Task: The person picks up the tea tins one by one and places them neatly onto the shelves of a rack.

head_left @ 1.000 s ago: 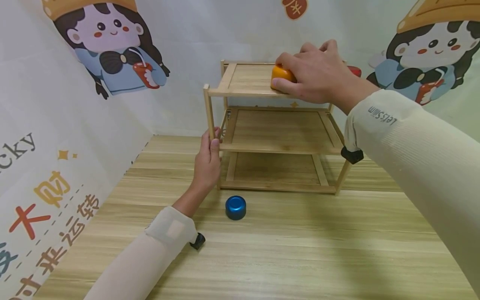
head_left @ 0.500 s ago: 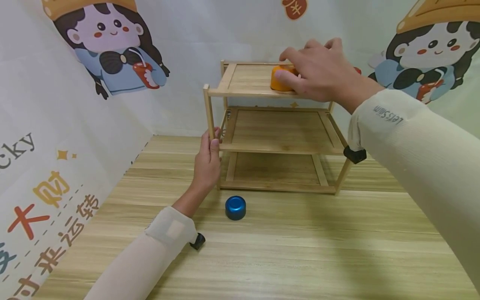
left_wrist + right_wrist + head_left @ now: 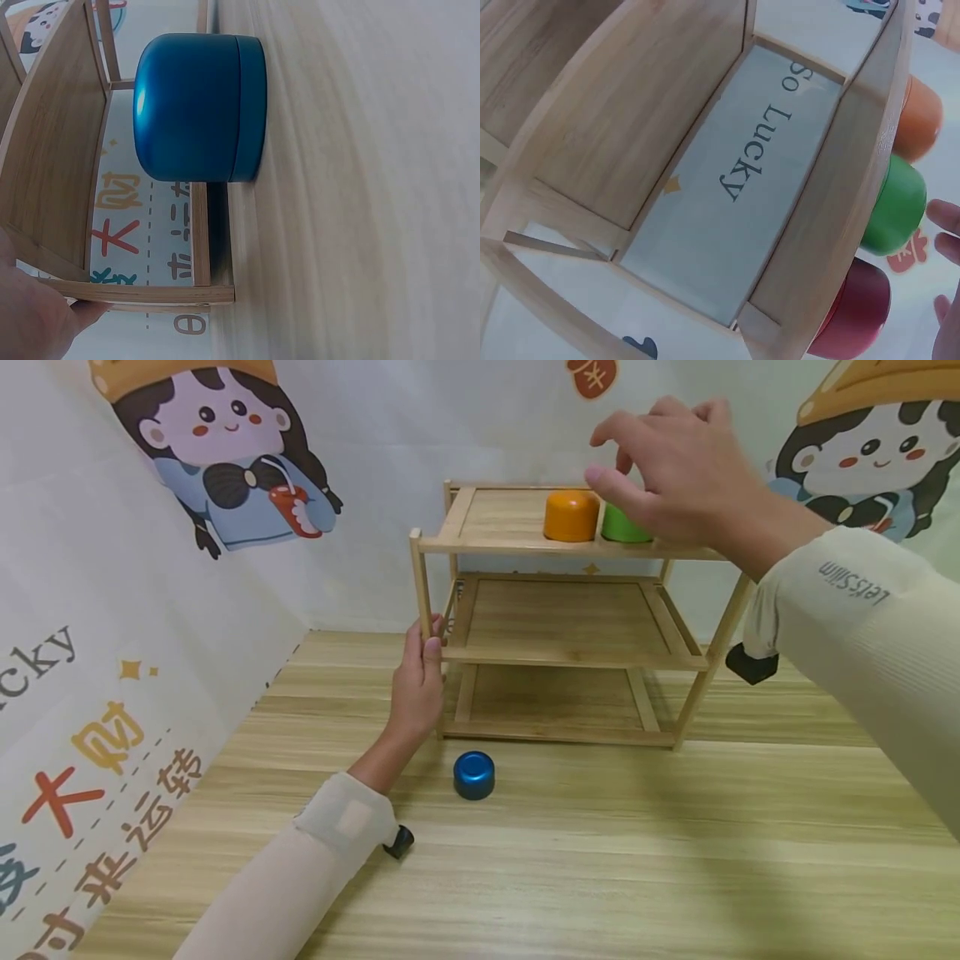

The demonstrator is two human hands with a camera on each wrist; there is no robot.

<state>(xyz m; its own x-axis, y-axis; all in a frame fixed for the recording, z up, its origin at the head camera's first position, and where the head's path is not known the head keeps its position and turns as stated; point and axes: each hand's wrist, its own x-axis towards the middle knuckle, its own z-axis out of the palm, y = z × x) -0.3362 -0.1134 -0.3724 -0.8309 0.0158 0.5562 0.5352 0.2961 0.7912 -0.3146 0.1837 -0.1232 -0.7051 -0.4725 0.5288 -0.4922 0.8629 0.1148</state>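
Observation:
My left hand (image 3: 417, 685) grips the left front post of a three-tier wooden shelf rack (image 3: 573, 657); in the left wrist view its fingers wrap the post. Above the rack's top tier hovers my right hand (image 3: 675, 477), fingers spread and bent a little, holding nothing. Beneath and left of it, an orange canister (image 3: 572, 516) stands on that tier beside a partly covered green canister (image 3: 624, 525). A red canister (image 3: 859, 311) shows beyond the green one in the right wrist view; the right arm hides it from the head view.
A blue canister (image 3: 474, 775) stands on the wood-grain table (image 3: 570, 877) before the rack's left front corner. Behind the rack hangs a white cloth backdrop (image 3: 390, 460) with cartoon figures and lettering; it also runs along the left side.
My right hand has let go of the orange canister and lifted up and to the right, uncovering part of the green canister. The left hand has kept its grip on the post.

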